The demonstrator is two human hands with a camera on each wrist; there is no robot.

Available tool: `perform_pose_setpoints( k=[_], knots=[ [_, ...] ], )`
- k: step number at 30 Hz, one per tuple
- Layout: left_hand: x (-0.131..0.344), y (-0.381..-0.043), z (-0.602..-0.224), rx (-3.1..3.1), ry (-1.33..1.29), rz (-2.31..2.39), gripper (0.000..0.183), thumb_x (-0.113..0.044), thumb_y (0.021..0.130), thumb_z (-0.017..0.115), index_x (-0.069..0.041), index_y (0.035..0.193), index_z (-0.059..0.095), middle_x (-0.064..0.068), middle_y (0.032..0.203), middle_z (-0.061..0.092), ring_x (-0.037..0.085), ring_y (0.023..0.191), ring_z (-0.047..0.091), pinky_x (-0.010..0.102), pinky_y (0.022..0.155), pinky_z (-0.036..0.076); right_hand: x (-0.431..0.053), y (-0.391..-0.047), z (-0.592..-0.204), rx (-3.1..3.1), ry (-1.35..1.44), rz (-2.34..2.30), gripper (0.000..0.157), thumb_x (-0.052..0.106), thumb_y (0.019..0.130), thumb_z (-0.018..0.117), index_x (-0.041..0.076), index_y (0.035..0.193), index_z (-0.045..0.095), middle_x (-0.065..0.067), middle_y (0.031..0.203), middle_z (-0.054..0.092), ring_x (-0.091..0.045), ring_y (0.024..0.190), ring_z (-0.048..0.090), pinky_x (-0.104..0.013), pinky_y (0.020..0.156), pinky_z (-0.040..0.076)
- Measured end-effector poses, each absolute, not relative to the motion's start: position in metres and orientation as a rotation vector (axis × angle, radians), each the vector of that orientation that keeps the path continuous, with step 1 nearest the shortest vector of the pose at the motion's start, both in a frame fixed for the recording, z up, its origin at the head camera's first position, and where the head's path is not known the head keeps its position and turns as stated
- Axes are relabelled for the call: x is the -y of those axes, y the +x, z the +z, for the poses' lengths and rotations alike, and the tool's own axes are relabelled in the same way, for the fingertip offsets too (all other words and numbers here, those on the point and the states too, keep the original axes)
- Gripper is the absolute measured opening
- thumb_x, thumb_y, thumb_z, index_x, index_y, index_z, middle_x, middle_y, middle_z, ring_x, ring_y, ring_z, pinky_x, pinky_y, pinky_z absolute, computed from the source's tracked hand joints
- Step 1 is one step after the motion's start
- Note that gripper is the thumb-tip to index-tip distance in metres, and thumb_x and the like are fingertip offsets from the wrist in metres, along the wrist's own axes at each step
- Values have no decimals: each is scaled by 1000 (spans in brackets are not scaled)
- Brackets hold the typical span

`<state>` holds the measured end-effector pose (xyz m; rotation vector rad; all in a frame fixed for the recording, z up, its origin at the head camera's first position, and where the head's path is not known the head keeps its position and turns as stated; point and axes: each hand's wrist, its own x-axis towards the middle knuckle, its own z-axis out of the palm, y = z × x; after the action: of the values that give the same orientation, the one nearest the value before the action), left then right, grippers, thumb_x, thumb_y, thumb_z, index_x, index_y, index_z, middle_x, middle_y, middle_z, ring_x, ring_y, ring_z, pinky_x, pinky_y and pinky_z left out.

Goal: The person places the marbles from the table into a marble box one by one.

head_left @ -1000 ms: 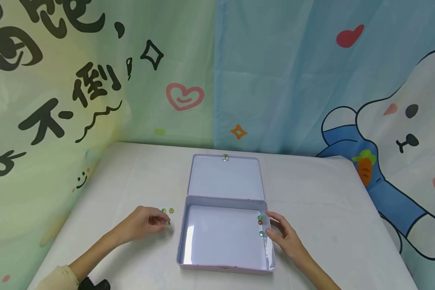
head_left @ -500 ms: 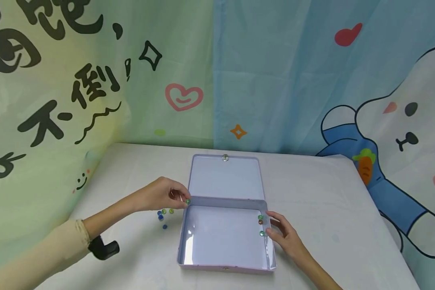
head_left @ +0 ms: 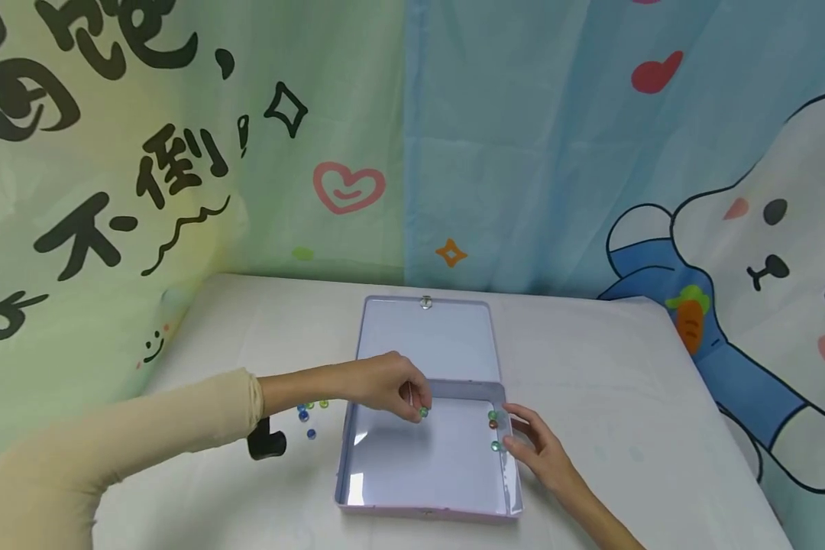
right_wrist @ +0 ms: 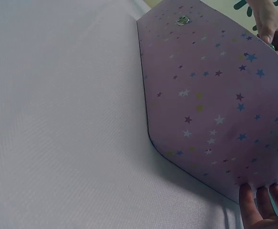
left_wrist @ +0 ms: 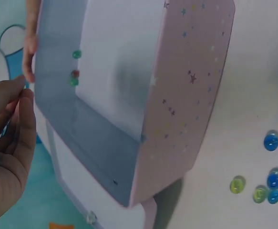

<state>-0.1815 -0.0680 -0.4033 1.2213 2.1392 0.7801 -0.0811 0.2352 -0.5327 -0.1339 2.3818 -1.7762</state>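
Farthest left of the star-printed hinged box [head_left: 412, 477], a yellow-and-green curtain [head_left: 261, 229] carries bold black characters. Nearer the box on that side comes a cream sleeve [head_left: 144, 428], then a black wrist device [head_left: 266, 441] hanging under the left wrist.

Just beyond the box's left wall, small glass marbles lie on the white-covered bench [head_left: 605, 367]: three blue marbles [left_wrist: 271, 141] and two yellow-green marbles [left_wrist: 237, 185], one blue sitting apart from the rest.

Reaching across the box's left wall, the left hand [head_left: 393, 386] hangs above the interior, thumb and fingers closed to a pinch on a green glass marble [head_left: 423, 412], which is clear of the box floor. Behind the box's rear edge its lid [head_left: 454, 328] lies folded back, a round metal clasp [head_left: 426, 302] at the lid's far edge.

Inside the box, along its right wall, sit two other green marbles [head_left: 497, 446] and one reddish-brown marble [head_left: 493, 425]; the brown one is right beside the farther green.

At the box's right wall rests the right hand [head_left: 539, 451], its fingers [right_wrist: 264, 202] spread and loosely bent, the tips touching the starry outer side, with no marble in them. Well right of the box, a cartoon rabbit [head_left: 804, 244] is printed on the blue curtain.
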Motion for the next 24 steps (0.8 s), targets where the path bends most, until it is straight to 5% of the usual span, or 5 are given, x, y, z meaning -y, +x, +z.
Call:
perform_pose_setpoints(
  k=[3, 10, 18, 24],
  knots=[
    [50, -184, -409, -2106, 1236, 732, 10, -12, 84, 75, -10, 93, 72, -3, 85, 72, -5, 73, 57, 12, 69, 51, -235, -81, -532, -2402, -118, -1748, 49, 14, 96, 59, 11, 142, 42, 21, 137, 41, 8, 118, 46, -17, 92, 48],
    [6, -181, -428, -2062, 1191, 637, 9, -10, 83, 75, -6, 92, 73, 0, 80, 71, -3, 67, 54, 10, 63, 48, -235, -81, -531, -2431, -87, -1727, 50, 14, 95, 60, 8, 141, 42, 13, 140, 41, -35, 130, 44, -19, 92, 49],
    [-32, -164, -456, -1991, 1361, 399, 10, -11, 85, 74, -6, 93, 75, -2, 79, 71, -4, 61, 50, 6, 58, 42, -237, -80, -534, -2401, -166, -1768, 48, 11, 96, 57, 8, 142, 41, 29, 134, 41, 5, 119, 46, -15, 91, 48],
    [-48, -169, -467, -2043, 1362, 339, 11, -13, 83, 76, -7, 93, 76, -3, 83, 72, -2, 65, 51, 5, 59, 43, -237, -80, -534, -2375, -150, -1776, 48, 12, 96, 57, 11, 142, 41, 24, 137, 39, -38, 134, 40, -29, 94, 53]
  ],
)
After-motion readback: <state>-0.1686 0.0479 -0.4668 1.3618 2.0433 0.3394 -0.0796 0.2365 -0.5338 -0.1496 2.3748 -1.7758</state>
